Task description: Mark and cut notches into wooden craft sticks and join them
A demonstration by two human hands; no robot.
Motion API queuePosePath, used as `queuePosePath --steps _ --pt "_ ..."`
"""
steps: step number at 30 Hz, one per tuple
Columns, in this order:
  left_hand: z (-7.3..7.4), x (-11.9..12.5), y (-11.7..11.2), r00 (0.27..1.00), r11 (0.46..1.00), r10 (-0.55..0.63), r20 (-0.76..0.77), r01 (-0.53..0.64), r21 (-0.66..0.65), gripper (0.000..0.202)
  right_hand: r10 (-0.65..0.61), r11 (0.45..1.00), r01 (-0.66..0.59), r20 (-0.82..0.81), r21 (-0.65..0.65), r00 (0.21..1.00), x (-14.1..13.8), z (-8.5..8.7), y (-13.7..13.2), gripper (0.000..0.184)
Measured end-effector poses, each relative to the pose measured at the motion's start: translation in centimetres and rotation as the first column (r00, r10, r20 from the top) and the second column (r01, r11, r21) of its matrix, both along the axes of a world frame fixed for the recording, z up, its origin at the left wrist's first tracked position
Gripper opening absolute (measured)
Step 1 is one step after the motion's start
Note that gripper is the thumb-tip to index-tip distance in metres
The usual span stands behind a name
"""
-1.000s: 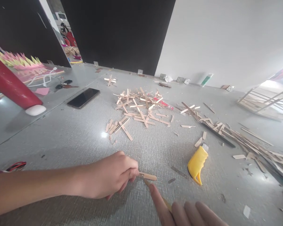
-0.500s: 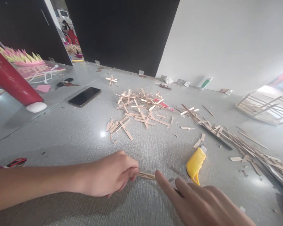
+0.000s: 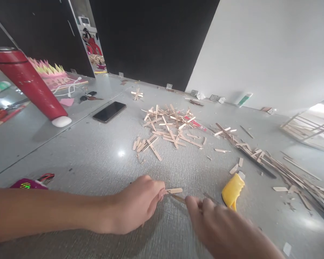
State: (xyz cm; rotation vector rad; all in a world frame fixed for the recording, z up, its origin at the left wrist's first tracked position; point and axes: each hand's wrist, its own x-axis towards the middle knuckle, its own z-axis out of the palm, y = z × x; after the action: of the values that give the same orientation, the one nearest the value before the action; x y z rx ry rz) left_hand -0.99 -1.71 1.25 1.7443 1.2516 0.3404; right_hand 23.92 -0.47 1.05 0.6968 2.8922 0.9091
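Low in the middle, my left hand [image 3: 140, 203] is closed, with a flat wooden craft stick [image 3: 175, 190] sticking out past its fingertips. A thin, darker wooden strip [image 3: 177, 197] runs from those same fingers to my right hand [image 3: 218, 219]. The right hand is pinched on the strip's other end and partly blurred; its fingertips are partly hidden. Just beyond the right hand lie a narrow grey strip [image 3: 211, 197] and a yellow-handled tool [image 3: 232, 190] with a finger loop.
Ahead are a pile of craft sticks [image 3: 170, 124] and a black phone [image 3: 109, 112]. A leaning red cylinder [image 3: 29, 84] stands at left, above a purple object [image 3: 28, 183]. Long wood strips [image 3: 288, 174] and a stick frame [image 3: 307, 129] occupy the right.
The view has shifted left, so the table things appear farther right. The craft stick and the thin strip now show spread apart at my left fingertips. My right fingers have curled in.
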Motion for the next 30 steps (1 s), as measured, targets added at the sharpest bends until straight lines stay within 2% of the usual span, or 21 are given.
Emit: queuePosePath --steps 3,5,7,10,13,15,18,20,22,25,27,30 --pt "-0.2 0.2 -0.3 0.999 0.999 0.041 0.008 -0.041 -0.004 0.033 0.077 0.988 -0.090 -0.108 -0.124 0.991 0.9 -0.8 3.0 0.029" --pt "-0.2 0.5 -0.4 0.997 0.997 0.080 -0.003 -0.080 0.018 0.033 0.094 0.984 -0.110 -0.118 -0.140 0.989 0.8 -0.6 3.6 0.032" --pt "-0.3 0.9 -0.6 0.994 0.993 0.106 -0.015 -0.106 0.046 0.034 0.053 0.993 -0.059 -0.066 -0.103 0.996 0.0 0.1 2.6 0.029" --pt "-0.7 1.1 -0.8 0.993 0.991 0.112 -0.033 -0.109 0.074 0.036 -0.080 0.996 0.082 0.052 -0.042 0.995 -1.9 1.1 -0.4 0.022" --pt "-1.2 1.2 -0.9 0.992 0.989 0.120 -0.046 -0.116 0.089 0.033 -0.160 0.987 0.161 0.046 -0.017 0.986 -2.8 1.3 -1.2 0.020" --pt "-1.3 1.2 -0.9 0.990 0.988 0.131 -0.053 -0.126 0.090 0.031 -0.143 0.988 0.145 0.031 -0.050 0.989 -2.3 1.1 0.3 0.020" --pt "-1.2 1.3 -0.9 0.989 0.989 0.133 -0.062 -0.128 0.081 0.034 0.012 0.980 0.000 0.057 -0.197 0.998 -0.8 0.4 3.4 0.030" --pt "-1.1 1.3 -0.9 0.989 0.989 0.130 -0.063 -0.126 0.073 0.034 0.045 0.978 -0.033 0.055 -0.204 0.997 -0.4 0.1 4.0 0.029" --pt "-1.0 1.4 -0.9 0.989 0.989 0.135 -0.057 -0.131 0.066 0.034 -0.017 0.989 0.029 0.081 -0.145 0.997 -1.0 0.2 2.8 0.025" --pt "-1.4 1.2 -1.0 0.989 0.989 0.143 -0.037 -0.142 0.041 0.033 -0.190 0.981 0.192 0.129 -0.004 0.973 -3.1 1.0 -0.3 0.014" --pt "-1.7 1.1 -1.1 0.987 0.988 0.156 -0.023 -0.156 0.015 0.031 -0.232 0.970 0.240 0.157 -0.033 0.960 -4.3 1.7 -1.2 0.016" --pt "-2.0 1.1 -1.1 0.984 0.984 0.178 -0.006 -0.178 -0.012 0.033 -0.191 0.970 0.213 0.179 -0.116 0.965 -4.0 2.1 0.6 0.025"
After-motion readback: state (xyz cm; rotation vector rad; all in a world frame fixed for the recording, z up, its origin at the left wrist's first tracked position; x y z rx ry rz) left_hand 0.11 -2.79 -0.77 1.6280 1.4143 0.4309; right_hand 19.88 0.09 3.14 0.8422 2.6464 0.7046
